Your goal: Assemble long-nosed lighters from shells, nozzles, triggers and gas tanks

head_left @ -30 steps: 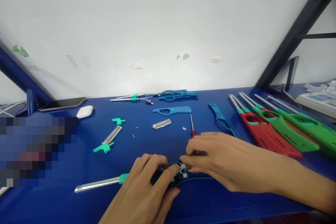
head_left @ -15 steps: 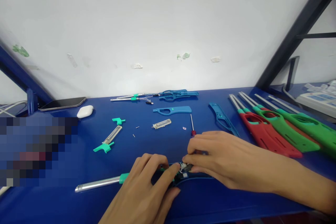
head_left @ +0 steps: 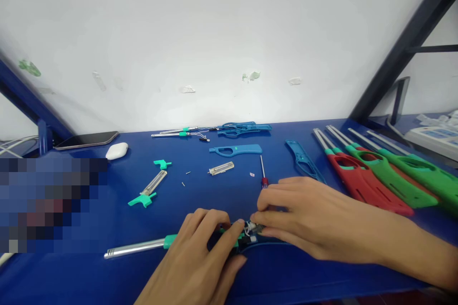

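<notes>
Right hand (head_left: pixel 300 219): fingers pinching a small part (head_left: pixel 258 229) at the open lighter (head_left: pixel 169 241). Left hand (head_left: pixel 203 252): fingers gripping the lighter near the table's (head_left: pixel 279 279) front. Judged light; shell (head_left: pixel 263 243) stiff, tube (head_left: pixel 138 249) slippery, wire (head_left: pixel 246 231) fragile. Hold the shell.

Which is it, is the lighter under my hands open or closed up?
The lighter is open: white inner parts show uncovered in the gap between the left hand and the right hand.
</notes>
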A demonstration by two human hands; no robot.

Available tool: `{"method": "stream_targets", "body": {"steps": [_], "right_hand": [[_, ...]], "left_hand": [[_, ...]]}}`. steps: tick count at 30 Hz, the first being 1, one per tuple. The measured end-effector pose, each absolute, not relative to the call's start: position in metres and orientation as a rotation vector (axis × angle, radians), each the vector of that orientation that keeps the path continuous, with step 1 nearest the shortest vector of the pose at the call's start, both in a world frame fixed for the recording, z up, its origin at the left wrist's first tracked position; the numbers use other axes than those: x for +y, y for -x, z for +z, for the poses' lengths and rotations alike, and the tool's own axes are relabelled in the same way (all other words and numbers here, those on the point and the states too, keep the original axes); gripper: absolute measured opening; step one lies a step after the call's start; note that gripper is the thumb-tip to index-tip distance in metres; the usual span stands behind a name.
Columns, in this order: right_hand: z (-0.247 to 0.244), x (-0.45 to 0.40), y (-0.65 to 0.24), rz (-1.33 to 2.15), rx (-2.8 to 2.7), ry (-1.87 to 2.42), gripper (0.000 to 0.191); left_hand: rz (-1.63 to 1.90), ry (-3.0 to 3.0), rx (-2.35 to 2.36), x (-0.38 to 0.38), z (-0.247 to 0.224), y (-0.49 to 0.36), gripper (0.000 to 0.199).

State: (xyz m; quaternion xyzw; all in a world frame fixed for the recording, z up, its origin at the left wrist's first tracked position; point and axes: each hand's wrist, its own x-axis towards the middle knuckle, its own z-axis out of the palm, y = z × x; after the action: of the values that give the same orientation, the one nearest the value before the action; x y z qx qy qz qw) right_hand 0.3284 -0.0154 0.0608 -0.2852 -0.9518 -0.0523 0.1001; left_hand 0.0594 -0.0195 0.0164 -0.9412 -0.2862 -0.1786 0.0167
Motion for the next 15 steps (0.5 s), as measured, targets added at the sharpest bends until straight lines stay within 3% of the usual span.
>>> {"method": "stream_targets", "body": {"steps": [15], "right_hand": [[0.0600,-0.0144,-0.3275,-0.234,-2.813,0.789,0.026]], "left_hand": [[-0.542,2.944,-0.935,-0.0181,0.0156,-0.0606,0.033]]}}
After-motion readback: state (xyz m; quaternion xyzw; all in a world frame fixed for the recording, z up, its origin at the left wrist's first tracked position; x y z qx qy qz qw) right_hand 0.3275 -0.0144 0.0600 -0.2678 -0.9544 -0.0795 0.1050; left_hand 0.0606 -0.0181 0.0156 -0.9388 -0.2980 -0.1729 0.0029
